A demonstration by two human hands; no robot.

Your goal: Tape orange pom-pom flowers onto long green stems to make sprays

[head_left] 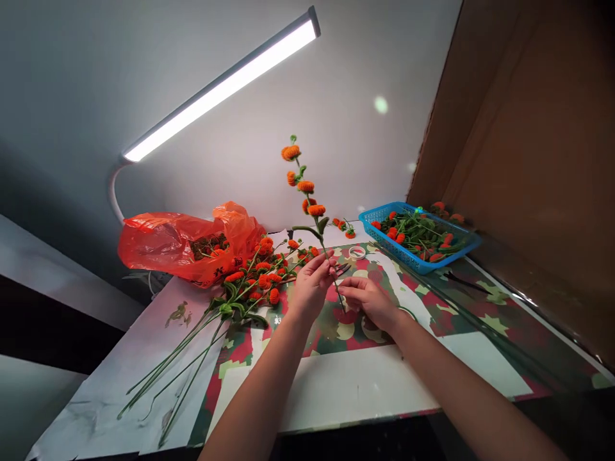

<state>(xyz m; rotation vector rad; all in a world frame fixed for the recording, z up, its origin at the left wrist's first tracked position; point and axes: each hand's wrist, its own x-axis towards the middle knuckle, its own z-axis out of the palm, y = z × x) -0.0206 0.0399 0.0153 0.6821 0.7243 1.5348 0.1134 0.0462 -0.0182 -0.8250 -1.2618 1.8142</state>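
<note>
My left hand (313, 282) pinches the green stem of an artificial flower stem (307, 186), which stands nearly upright and leans a little left. Fuzzy orange blooms, small green buds and leaves run up its upper part. Lower down, my right hand (368, 299) has its fingers closed on the same stem near its bottom end. To the left lies a pile of finished-looking orange flower stems (230, 310), their long green stalks pointing toward the table's front edge. Behind my hands, a white roll of tape (357, 253) rests on the camouflage-patterned cloth (331, 333).
A red plastic bag (163, 246) with more flowers sits at the back left. At the back right is a blue basket (423, 264) of orange flowers and greenery, with dark scissors (468, 282) nearby. A lit lamp (225, 86) hangs overhead; a brown cardboard panel (533, 160) borders the right.
</note>
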